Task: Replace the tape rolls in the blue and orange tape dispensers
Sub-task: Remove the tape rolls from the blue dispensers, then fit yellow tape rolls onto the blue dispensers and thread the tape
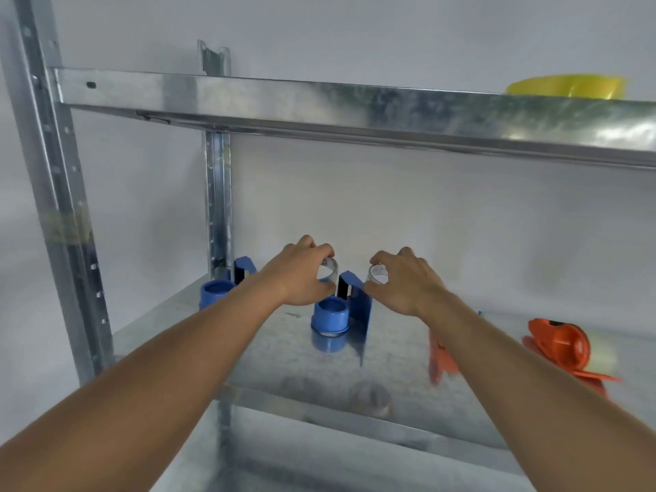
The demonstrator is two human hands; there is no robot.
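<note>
My two forearms reach over the lower metal shelf (248, 353). My left hand (301, 275) has its grip round a small clear ring (329, 271); my right hand (401, 282) pinches another ring (377, 273). Between them stands a blue tape dispenser (340, 314); the orange dispenser (564, 346) lies far right.

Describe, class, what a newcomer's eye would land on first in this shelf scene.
Two bare hands meet mid-frame over the galvanised metal shelf: the left hand and right hand each pinch a small clear ring. Between them stands a blue plastic tape dispenser. An orange plastic tape dispenser lies far right; a yellow tape roll sits on the upper shelf.
</note>
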